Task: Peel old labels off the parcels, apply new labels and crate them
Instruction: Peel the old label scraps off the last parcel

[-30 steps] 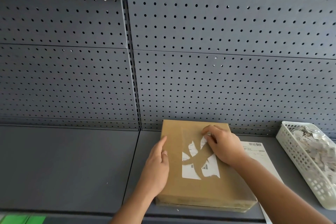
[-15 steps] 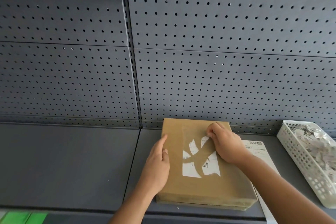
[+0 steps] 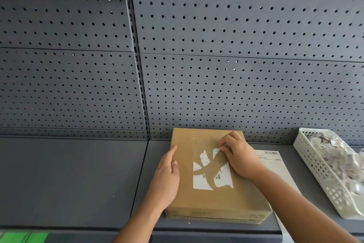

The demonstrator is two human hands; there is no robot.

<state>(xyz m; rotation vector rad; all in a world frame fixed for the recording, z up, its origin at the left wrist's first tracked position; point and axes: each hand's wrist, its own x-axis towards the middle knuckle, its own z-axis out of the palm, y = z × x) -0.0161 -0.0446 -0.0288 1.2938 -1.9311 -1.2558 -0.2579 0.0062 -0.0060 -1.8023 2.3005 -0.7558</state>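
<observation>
Brown parcel (image 3: pixel 216 201) lengthwise toward pegboard (image 3: pixel 236 85), label (image 3: pixel 201 183) up

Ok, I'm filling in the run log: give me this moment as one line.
step: peeling old label | left hand: rests on parcel | right hand: pinches label's top piece | basket: paper scraps

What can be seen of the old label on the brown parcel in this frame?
The old label is white paper, partly peeled: ragged patches separated by torn brown strips where cardboard shows. Barcode fragments and small print are visible, unreadable. It lies flat on the top face of the parcel, which rests on the grey shelf. The right hand pinches its upper right patch with curled fingertips; the left hand presses the parcel's left edge, apart from the label.
</observation>
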